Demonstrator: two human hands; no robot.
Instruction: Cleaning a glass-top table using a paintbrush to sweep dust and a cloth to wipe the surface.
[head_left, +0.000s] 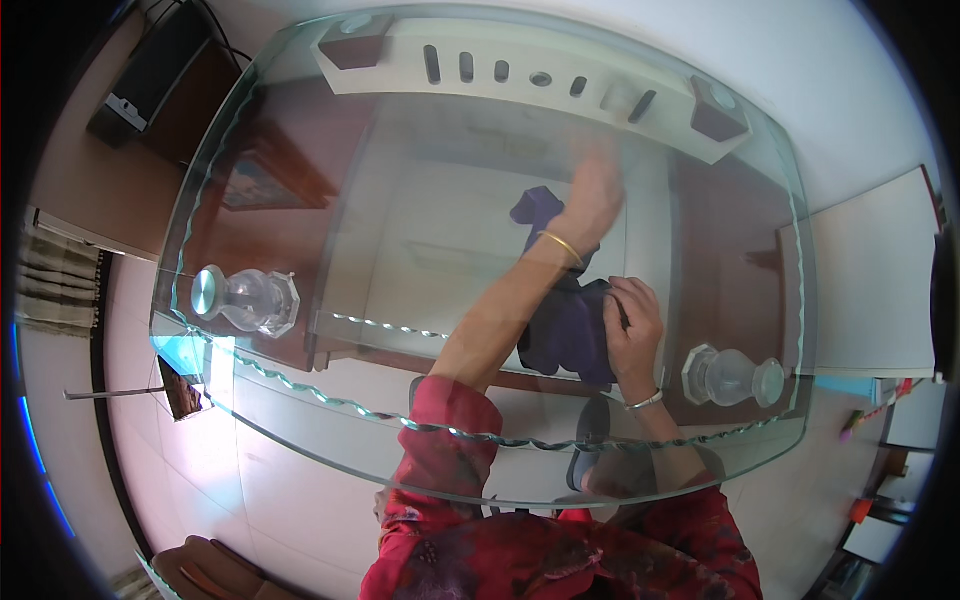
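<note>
Seen through a clear glass tabletop (442, 247), both my forearms reach in under its wavy front edge. My left hand (596, 187), with a gold bangle at its wrist, stretches farther back; its fingers are blurred, so whether they hold anything is unclear. Dark purple cloth (570, 330) lies bunched beneath my left wrist, one folded end sticking out to the left. Nearer to me, my right hand (634, 326), wearing a silver bangle, pinches the cloth's right edge between thumb and fingers.
Clear pillars with metal caps, one on the left (251, 300) and one on the right (727, 375), stand under the glass. A pale slotted panel (517, 71) runs along the back. A dark box-shaped device (154, 82) with cables sits at upper left. Slippers (590, 435) show on the floor below.
</note>
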